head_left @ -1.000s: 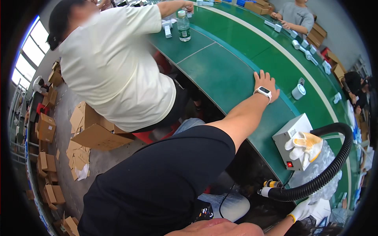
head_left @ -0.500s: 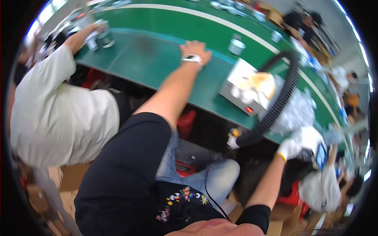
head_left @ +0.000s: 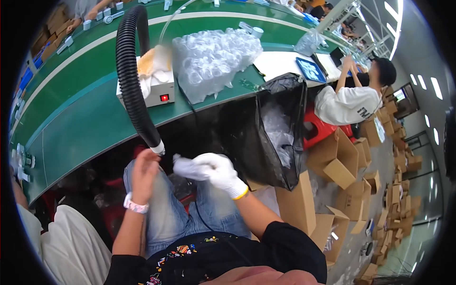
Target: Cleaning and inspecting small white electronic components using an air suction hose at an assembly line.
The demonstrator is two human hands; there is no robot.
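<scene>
My bare left hand [head_left: 144,172], with a band on its wrist, is raised above my left thigh. Its fingers look loosely bent and apart, beside the white end of a black corrugated hose [head_left: 137,102]; whether they touch it I cannot tell. My right hand [head_left: 221,175] wears a white glove with a yellow cuff and is closed on a smooth, pale grey part [head_left: 186,167]. That part points toward my left hand over my lap; motion blur hides its exact kind.
A white box with a lit red switch [head_left: 151,92] carries cloths on the green bench [head_left: 90,137]. Right of it lies a bag of clear plastic pieces [head_left: 213,57]. A black bin bag [head_left: 285,133] hangs at the bench edge. Open cartons [head_left: 335,156] and a co-worker [head_left: 351,99] are at right.
The view has swung right. My left hand has come off the bench top to beside the hose end. My gloved right hand has moved over my lap and now shows the pale grey part.
</scene>
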